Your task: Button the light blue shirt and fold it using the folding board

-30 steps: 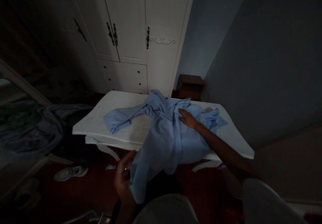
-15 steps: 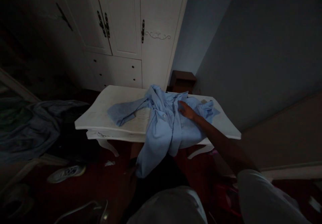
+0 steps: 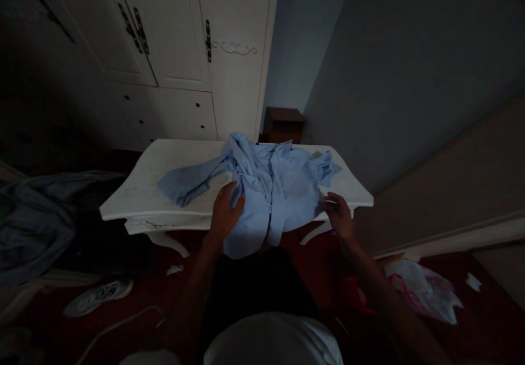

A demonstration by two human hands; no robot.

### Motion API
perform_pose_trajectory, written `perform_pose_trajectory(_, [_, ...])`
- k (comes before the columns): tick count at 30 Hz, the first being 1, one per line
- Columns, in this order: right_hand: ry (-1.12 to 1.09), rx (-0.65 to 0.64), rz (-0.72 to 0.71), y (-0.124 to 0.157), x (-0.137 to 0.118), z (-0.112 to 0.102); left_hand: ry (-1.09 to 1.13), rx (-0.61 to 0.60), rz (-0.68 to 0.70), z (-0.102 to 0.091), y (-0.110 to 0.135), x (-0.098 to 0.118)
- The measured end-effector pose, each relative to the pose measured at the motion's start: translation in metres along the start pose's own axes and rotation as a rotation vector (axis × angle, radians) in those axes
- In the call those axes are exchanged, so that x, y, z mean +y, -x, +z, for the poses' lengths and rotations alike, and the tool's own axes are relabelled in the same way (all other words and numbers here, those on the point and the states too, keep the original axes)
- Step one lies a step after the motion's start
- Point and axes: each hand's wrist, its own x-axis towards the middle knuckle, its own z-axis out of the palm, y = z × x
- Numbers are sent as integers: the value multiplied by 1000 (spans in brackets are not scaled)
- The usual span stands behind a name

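A light blue button-up shirt (image 3: 295, 182) lies rumpled across a white table (image 3: 141, 187), its front part hanging over the near edge. One sleeve stretches out to the left and the other is bunched at the right. My left hand (image 3: 225, 212) is at the shirt's left side, thumb and fingers apart around the edge of the cloth. At the shirt's right edge is my right hand (image 3: 339, 212), fingers bent and spread, the tips close to the fabric. Dim light hides whether those tips touch it.
A white wardrobe (image 3: 238, 92) stands behind the table, with a small brown cabinet (image 3: 285, 120) beside it. Grey clothes (image 3: 36, 217) are heaped at the left. On the red floor are a sneaker (image 3: 98, 296) and a plastic bag (image 3: 426, 288).
My left hand has come up from below the table edge to the shirt's left side. My right hand has moved off the shirt's middle toward its right edge. The hanging front is drawn up and flatter.
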Motion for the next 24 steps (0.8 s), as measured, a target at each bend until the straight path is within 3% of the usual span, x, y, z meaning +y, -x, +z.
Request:
perform_pose_trajectory(2, [-67, 94, 96, 14, 9, -2, -81, -30, 155, 16, -29, 6])
perform_pose_trajectory(6, [-184, 77, 166, 31, 17, 3, -156, -435, 483, 52, -61, 28])
perform_pose_trajectory(9, [-266, -20, 194, 36, 7, 10, -315, -663, 513, 79, -68, 33])
perform_pose_trajectory(12, [-433, -81, 274, 39, -16, 15, -391, -743, 501, 100, -71, 20])
perform_pose_trajectory(15, [-597, -164, 269, 43, -46, 20, -319, -738, 485, 113, -76, 0])
perform_pose_trajectory(19, [-751, -343, 155, 39, -78, 29, -41, -630, 377, 121, -92, -17])
perform_pose_trajectory(21, [-816, -425, 138, 34, -84, 35, 137, -529, 241, 122, -103, -22])
perform_pose_trajectory(24, [-917, -497, 158, 28, -79, 45, 422, -351, -77, 118, -119, -32])
